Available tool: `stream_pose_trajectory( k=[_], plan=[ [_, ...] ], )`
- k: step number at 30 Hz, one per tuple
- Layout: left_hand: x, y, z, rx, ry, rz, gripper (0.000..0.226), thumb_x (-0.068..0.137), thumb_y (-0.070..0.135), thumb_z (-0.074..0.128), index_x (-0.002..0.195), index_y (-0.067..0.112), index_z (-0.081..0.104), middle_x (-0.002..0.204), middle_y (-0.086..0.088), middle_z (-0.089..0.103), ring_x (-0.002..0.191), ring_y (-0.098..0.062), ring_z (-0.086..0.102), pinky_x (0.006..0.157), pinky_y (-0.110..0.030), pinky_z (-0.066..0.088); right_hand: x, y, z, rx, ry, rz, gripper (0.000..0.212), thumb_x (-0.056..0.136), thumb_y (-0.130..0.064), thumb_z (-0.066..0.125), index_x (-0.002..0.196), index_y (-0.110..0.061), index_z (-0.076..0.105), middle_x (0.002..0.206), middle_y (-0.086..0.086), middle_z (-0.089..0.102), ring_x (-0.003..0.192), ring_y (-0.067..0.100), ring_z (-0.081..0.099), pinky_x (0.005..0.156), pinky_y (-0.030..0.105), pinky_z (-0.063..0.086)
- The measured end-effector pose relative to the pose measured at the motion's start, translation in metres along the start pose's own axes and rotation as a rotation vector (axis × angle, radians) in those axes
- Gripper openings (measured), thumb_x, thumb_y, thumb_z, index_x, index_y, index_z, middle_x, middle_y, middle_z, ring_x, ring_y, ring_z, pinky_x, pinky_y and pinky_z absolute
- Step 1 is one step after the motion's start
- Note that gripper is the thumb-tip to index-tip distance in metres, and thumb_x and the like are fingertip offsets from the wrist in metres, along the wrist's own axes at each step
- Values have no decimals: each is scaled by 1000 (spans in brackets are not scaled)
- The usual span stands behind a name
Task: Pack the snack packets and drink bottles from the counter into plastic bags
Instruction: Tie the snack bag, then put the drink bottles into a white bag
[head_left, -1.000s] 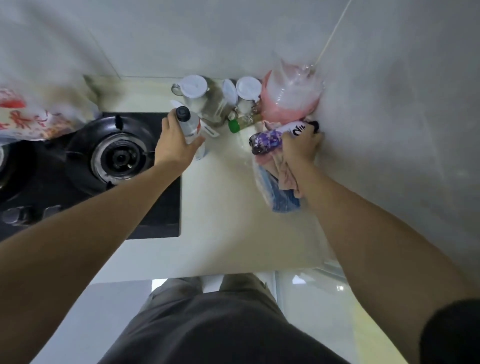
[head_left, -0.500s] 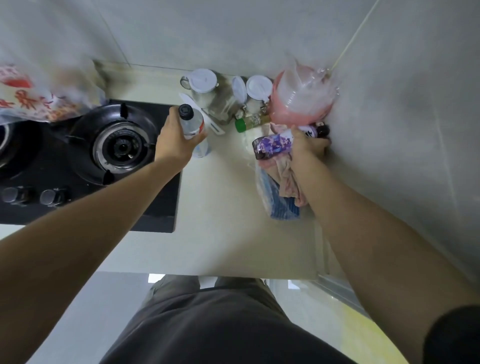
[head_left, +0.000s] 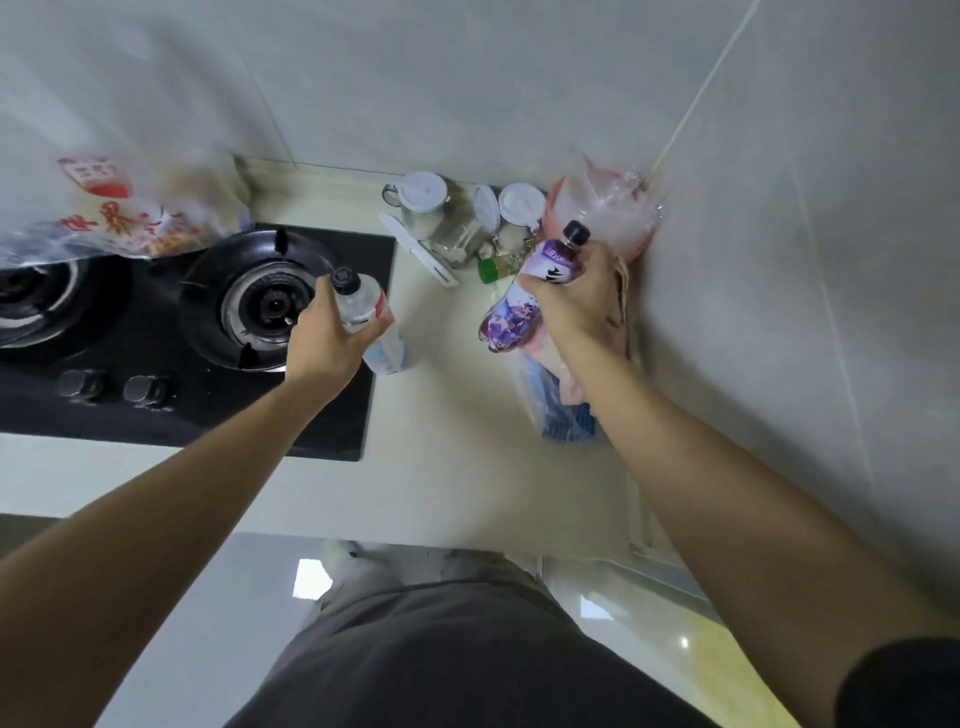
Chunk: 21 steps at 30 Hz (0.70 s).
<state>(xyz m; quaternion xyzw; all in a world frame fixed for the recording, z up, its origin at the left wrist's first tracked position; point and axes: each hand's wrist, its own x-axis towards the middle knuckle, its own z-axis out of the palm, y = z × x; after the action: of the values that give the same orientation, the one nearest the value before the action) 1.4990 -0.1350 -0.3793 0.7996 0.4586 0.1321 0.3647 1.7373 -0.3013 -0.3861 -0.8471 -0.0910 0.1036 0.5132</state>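
Both bottles held over the table, the purple one now tipped upright

The purple-labelled bottle (head_left: 524, 296), which lay nearly flat half a second ago, now stands cap-up in the right hand (head_left: 574, 299), whose grip is wrapped round its middle just in front of the pink plastic bag (head_left: 602, 218) in the corner. The clear bottle (head_left: 371, 322) stays in the left hand (head_left: 324, 345), fingers curled round its upper body, its base seemingly resting on the table (head_left: 457, 415) by the hob (head_left: 208, 332), though the blur makes that uncertain. A blue packet in a clear bag (head_left: 563, 410) lies under the right wrist; white-lidded jars (head_left: 423, 200) stand behind
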Motion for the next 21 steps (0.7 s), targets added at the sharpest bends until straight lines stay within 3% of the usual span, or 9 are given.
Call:
stream_pose_trajectory(
  k=[3,7,11,18,21],
  plan=[
    [-12,-8,-24,-26,33,-1,49,85,50,77,113,25,46,110,7,64,96,-15,60,82,-36,49,-12,-16,14,16,-80,-43,64,47,-33,92,100,-29,56,102,-3,70,91,17,69,84,44,60],
    [-27,-27,-62,-84,71,-18,54,84,55,76,117,23,49,114,9,64,104,-16,63,91,-43,56,-38,-47,38,5,-214,-128,67,47,-32,92,100,-33,52,97,-10,71,88,13,71,82,45,61],
    [-45,-59,-114,-142,112,-25,59,81,63,75,118,25,48,115,7,68,104,-19,68,89,-42,57,-84,-91,77,-2,-364,-233,67,51,-27,93,107,-25,55,100,-8,71,89,13,70,79,39,61],
    [-99,-167,-239,-173,246,-98,55,77,64,77,110,29,52,105,12,71,93,-14,69,83,-42,58,-221,-168,183,17,-631,-430,68,56,-18,96,110,-20,55,100,-7,71,89,12,72,76,33,61],
    [-129,-222,-300,-146,298,-129,54,78,63,77,112,28,52,107,7,72,92,-16,69,79,-41,58,-293,-195,236,26,-747,-477,72,58,-16,97,117,-23,57,108,-8,72,97,8,72,86,31,60]
  ],
)
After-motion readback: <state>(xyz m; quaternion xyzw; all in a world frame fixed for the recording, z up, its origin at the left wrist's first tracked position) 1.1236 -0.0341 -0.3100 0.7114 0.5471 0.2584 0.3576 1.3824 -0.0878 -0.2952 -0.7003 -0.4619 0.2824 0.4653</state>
